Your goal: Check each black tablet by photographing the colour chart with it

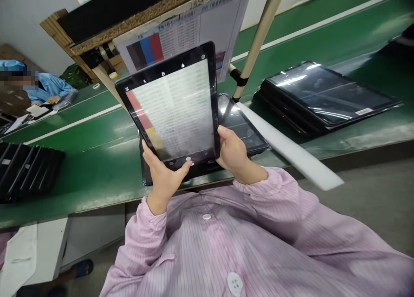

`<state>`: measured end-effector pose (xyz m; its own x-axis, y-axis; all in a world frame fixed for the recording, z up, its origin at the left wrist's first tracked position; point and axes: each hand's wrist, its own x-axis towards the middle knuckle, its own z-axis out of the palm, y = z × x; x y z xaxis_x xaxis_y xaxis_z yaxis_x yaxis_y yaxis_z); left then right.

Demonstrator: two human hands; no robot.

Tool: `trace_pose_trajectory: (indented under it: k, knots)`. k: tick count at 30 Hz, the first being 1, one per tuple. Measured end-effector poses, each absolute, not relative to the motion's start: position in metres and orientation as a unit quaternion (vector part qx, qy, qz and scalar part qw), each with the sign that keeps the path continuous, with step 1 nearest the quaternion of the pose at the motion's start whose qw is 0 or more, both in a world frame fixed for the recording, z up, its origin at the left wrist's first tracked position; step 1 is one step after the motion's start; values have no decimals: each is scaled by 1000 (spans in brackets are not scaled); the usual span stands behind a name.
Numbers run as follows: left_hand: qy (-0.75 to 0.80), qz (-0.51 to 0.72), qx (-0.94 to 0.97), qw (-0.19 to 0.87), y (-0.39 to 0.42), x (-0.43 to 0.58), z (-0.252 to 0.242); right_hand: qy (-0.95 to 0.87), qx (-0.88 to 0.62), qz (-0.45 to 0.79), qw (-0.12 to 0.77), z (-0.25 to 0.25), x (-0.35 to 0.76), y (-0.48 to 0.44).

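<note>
A black-framed tablet is held up and tilted in front of me, its camera screen lit with a blurred image of a printed sheet. My left hand grips its lower left edge, the thumb over the bottom of the screen near the round shutter button. Around the lower right edge my right hand is closed. Behind the tablet hangs a printed sheet with black, blue and red blocks. Another tablet lies on the green bench below, partly hidden by the held one.
Stacked tablets lie on the bench at right; a row of black devices stands at left. A white strip juts over the front edge. Beige poles support a shelf. A person in blue sits across the bench.
</note>
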<state>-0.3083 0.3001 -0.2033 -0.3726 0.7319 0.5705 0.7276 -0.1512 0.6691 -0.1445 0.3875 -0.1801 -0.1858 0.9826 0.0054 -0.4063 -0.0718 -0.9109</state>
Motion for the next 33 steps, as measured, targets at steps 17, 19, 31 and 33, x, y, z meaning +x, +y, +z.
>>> trace_pose_trajectory:
  k: [17,19,31,33]
  knots:
    - [664,503,553,-25,304,-306,-207,-466,-341,626,524,-188,-143,388]
    - [664,506,550,-21,303,-307,-209,-464,-337,630,524,-188,-143,388]
    - [449,749,291,391,292,-336,-179,-616,-257,548,505,-150,-129,370]
    - [438,754,265,412,288,-338,-179,-681,-222,498,488,-135,-127,370]
